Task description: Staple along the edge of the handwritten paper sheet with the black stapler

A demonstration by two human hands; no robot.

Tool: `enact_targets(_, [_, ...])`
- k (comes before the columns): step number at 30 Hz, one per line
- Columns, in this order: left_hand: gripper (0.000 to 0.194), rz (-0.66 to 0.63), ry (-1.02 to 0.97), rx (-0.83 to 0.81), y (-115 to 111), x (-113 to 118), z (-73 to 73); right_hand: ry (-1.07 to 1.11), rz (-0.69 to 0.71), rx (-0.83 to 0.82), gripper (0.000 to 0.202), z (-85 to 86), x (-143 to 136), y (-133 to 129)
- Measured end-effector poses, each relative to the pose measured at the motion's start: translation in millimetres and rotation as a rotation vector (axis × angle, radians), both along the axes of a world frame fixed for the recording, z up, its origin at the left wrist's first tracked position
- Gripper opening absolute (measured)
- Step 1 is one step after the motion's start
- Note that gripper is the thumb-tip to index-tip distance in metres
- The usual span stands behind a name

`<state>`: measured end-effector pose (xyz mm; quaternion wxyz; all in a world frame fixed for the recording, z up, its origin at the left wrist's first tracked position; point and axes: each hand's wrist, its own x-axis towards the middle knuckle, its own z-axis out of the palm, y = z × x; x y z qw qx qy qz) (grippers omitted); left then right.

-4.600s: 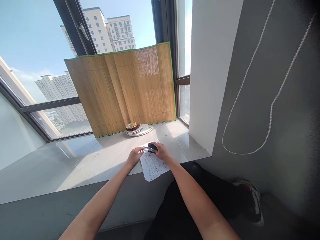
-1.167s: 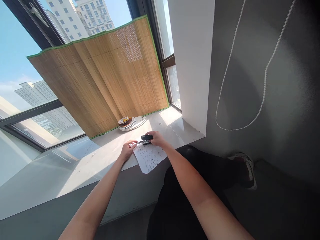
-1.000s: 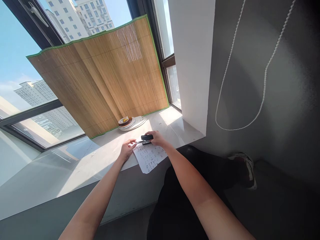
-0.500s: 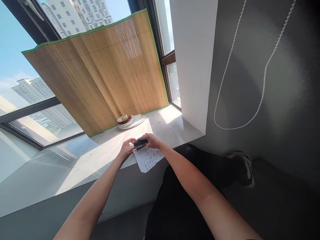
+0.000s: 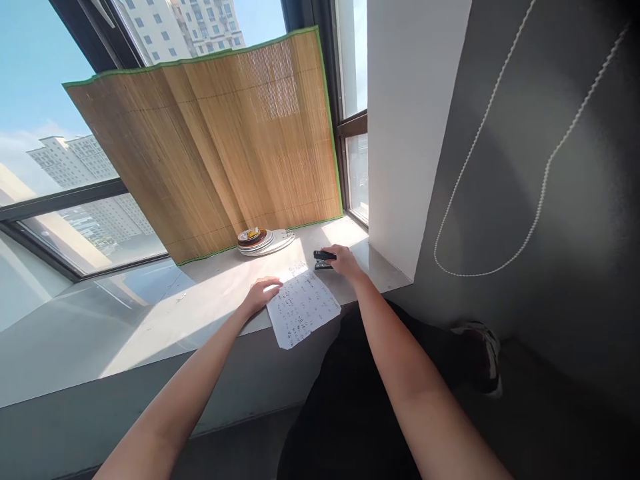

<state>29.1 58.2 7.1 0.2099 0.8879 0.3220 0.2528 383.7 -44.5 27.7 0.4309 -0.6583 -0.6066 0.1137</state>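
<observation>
A black stapler [image 5: 324, 256] is in my right hand [image 5: 345, 260], over the sill to the right of the paper. My fingers wrap its rear end, and its front points left. The written sheet of paper [image 5: 304, 307] lies on the sill, its near part sticking out past the front edge. Handwriting covers its face; I cannot tell whether there is more than one sheet. My left hand [image 5: 264, 292] rests at the paper's upper left edge, fingers stretched out and holding nothing.
Behind the hands, a stack of plates [image 5: 263, 243] stands on the pale windowsill [image 5: 205, 293]. A bamboo mat [image 5: 225, 147] with green edging leans against the window. A beaded cord [image 5: 463, 275] hangs along the wall at right. My leg is below the sill.
My right hand has carried the stapler off the paper to the right. My left hand has let go near the stapler and flattened at the sheet's edge. The view has shifted slightly.
</observation>
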Motion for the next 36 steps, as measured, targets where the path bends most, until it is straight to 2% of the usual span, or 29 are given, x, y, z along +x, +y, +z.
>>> enact_targets(3, [0.033,-0.040,0.033,0.016,2,0,3.7,-0.095,-0.045,-0.064,0.049,-4.6,-6,5])
enact_targets(6, [0.030,-0.052,0.131,0.094,3,10,9.8,-0.106,-0.030,-0.076,0.050,-6.8,-11,8])
enact_targets(8, [0.035,-0.041,0.192,0.151,2,24,11.1,-0.107,-0.009,-0.081,0.050,-7.3,-12,9])
enact_targets(10, [0.048,-0.056,0.252,0.159,-1,43,9.2,-0.112,-0.007,-0.082,0.050,-7.7,-12,8])
enact_targets(13, [0.061,-0.142,0.378,0.099,-5,69,4.7,-0.116,-0.014,-0.067,0.049,-9.0,-13,7])
enact_targets(16, [0.063,-0.259,0.410,0.042,-8,84,3.6,-0.119,0.006,-0.056,0.050,-10.1,-15,6])
enact_targets(19, [0.066,-0.347,0.366,-0.010,-9,90,6.2,-0.118,0.021,-0.053,0.050,-9.3,-16,5])
enact_targets(24, [0.067,-0.406,0.307,-0.048,-7,98,10.5,-0.148,0.020,-0.040,0.050,-8.1,-17,2])
enact_targets(26, [0.062,-0.400,0.206,-0.038,-6,99,10.9,-0.158,0.011,-0.037,0.050,-10.1,-16,3])
enact_targets(28, [0.058,-0.340,0.122,-0.013,-3,97,10.2,-0.158,0.008,-0.028,0.052,-13.2,-16,5])
enact_targets(32, [0.064,-0.230,0.232,-0.010,-3,91,5.1,-0.157,0.052,-0.013,0.056,-17.0,-18,9])
enact_targets(36, [0.067,-0.304,0.303,-0.007,-10,96,-1.3,-0.153,0.100,-0.024,0.048,-15.6,-24,11])
